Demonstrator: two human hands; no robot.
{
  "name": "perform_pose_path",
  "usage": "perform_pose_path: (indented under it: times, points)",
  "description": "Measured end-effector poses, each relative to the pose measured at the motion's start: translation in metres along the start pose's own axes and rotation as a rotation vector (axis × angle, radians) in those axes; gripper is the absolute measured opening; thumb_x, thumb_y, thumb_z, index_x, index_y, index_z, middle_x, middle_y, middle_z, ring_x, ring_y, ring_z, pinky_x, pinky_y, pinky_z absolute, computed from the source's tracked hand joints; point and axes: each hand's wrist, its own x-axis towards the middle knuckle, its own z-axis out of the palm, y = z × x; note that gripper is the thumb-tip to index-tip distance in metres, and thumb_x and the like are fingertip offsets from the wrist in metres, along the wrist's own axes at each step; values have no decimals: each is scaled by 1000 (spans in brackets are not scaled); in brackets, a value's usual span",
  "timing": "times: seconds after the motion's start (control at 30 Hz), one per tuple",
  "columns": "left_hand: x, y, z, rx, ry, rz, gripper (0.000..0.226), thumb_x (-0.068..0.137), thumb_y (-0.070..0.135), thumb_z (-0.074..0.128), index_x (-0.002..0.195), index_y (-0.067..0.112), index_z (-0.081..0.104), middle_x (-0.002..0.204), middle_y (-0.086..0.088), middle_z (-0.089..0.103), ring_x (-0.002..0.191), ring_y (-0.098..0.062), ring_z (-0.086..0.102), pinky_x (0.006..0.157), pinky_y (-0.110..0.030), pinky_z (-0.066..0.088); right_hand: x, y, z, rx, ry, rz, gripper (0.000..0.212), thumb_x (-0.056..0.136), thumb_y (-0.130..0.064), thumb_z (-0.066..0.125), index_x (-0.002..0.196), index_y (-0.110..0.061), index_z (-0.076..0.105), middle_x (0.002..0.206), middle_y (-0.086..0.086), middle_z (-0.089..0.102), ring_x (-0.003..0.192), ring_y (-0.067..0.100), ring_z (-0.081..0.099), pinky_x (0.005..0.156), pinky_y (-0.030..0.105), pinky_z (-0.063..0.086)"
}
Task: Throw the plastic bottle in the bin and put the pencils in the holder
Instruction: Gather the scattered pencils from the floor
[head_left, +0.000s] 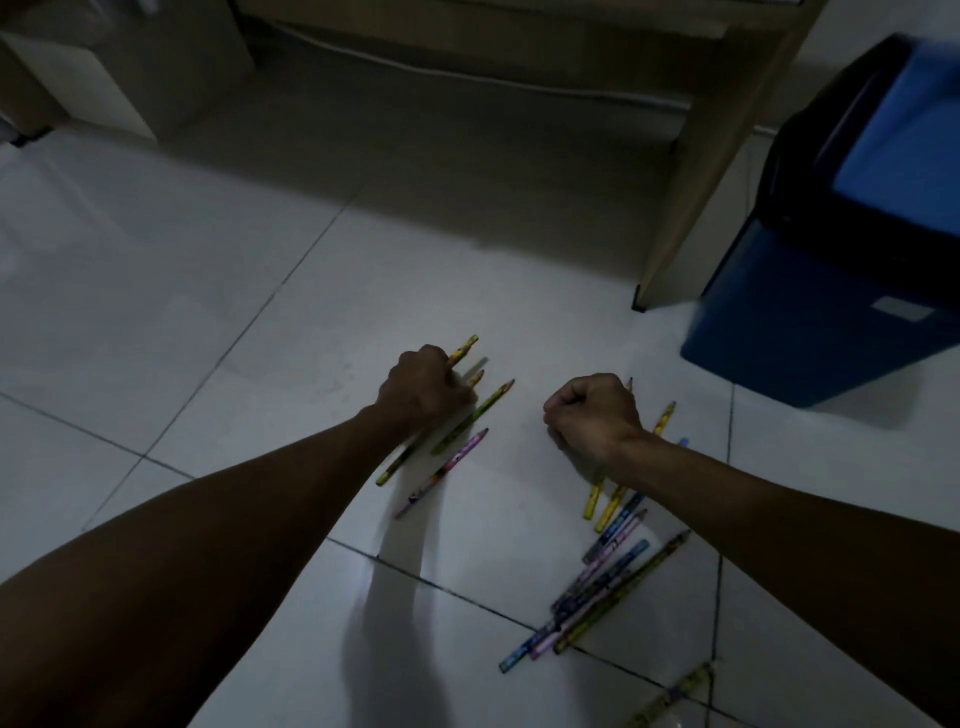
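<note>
Several coloured pencils lie scattered on the white tiled floor. My left hand (423, 389) is closed around yellow pencils (464, 349) whose tips stick out past the knuckles; a green pencil (475, 415) and a pink pencil (441, 472) lie on the floor right beside it. My right hand (592, 415) is a fist over two yellow pencils (608, 506); a tip pokes out above the knuckles. A heap of blue, pink and green pencils (602, 587) lies under my right forearm. The blue bin (810, 312) stands at the right. No bottle or holder is in view.
A wooden desk leg (691, 208) stands just left of the bin, with a white cable along the wall under the desk. A light cabinet (78, 78) sits at the far left. One more pencil (670, 696) lies at the bottom edge.
</note>
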Motion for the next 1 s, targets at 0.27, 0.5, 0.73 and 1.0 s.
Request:
perform_pose_path:
  times: [0.27, 0.5, 0.73, 1.0]
  points:
    - [4, -2, 3, 254, -56, 87, 29, 96, 25, 44, 115, 4, 49, 118, -23, 56, 103, -40, 57, 72, -37, 38, 1, -1, 2, 3, -30, -4, 10, 81, 2, 65, 77, -1, 73, 81, 17, 72, 84, 34, 71, 78, 45, 61]
    - [1, -8, -14, 93, 60, 113, 20, 96, 24, 40, 109, 12, 48, 107, -18, 62, 86, -36, 57, 69, -38, 41, 3, -10, 24, -24, -43, -25, 11, 80, -1, 65, 82, 0, 76, 88, 19, 75, 85, 33, 71, 79, 43, 61]
    - [-11, -14, -21, -717, 60, -169, 26, 99, 28, 47, 77, 14, 47, 63, -11, 44, 44, -19, 39, 38, -23, 33, 10, -17, 37, -512, -86, -451, 29, 84, -2, 54, 108, -17, 61, 118, 11, 53, 108, 30, 54, 84, 38, 50]
    - [-32, -32, -33, -723, -31, -206, 27, 94, 27, 59, 81, 3, 60, 55, -6, 42, 38, -15, 36, 37, -20, 31, 33, -8, 37, -634, -71, -494, 24, 89, -10, 57, 111, -16, 65, 119, 12, 52, 109, 33, 50, 82, 35, 45]
